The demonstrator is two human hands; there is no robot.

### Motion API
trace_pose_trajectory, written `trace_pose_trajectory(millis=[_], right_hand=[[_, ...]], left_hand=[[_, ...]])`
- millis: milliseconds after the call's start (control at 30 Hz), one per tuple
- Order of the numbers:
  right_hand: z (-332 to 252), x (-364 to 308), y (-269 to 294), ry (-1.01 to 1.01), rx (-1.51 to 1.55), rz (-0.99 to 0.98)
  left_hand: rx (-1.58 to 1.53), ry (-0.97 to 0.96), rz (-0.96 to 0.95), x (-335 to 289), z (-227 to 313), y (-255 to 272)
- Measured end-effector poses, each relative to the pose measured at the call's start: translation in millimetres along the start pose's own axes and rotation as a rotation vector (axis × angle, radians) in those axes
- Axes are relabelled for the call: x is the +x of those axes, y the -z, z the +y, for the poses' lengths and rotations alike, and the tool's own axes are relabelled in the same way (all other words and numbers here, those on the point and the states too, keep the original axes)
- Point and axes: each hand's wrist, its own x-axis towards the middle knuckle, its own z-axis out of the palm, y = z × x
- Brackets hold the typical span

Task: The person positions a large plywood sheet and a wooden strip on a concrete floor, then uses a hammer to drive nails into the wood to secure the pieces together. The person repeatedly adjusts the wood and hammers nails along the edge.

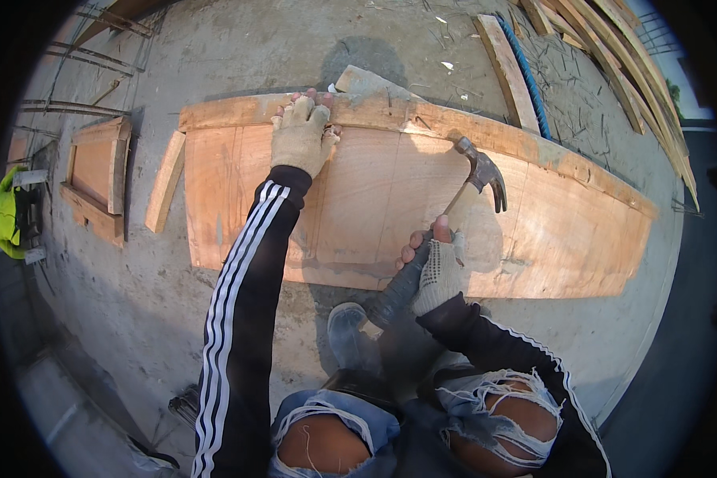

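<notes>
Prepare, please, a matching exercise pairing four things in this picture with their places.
1. left hand
2. hammer
3. blue rod
4. yellow-green object

A. alongside a plank
B. near the view's left edge
C. in the right hand
D. on the wooden strip along the panel's far edge

Pairs: 1-D, 2-C, 3-A, 4-B

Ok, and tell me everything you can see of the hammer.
The hammer has a dark, worn-looking metal head with a curved, split claw, a thin shaft and a thick black grip. It slants, head up and to the right in view, claw toward the right. The right hand's fingers wrap the upper grip. The head shows over the wooden panel; whether they touch, I can't tell.
</notes>
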Motion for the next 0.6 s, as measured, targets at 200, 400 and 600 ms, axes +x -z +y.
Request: trace_pose_trajectory(millis=[200,400,600], right_hand=[[-22.6,10.7,-4.5,0.057,-0.007,-0.123],[-20.0,4.0,8.2,-0.068,0.131,-0.043],[-15.6,12.3,11.7,-0.15,0.113,-0.165]], left_hand=[[-0.027,-0.013,0.006,3.1,1.3,1.8],[-0.029,-0.004,-0.011,0.3,2.0,7.3],[-0.005,-0.019,-0.016,3.4,2.0,9.1]])
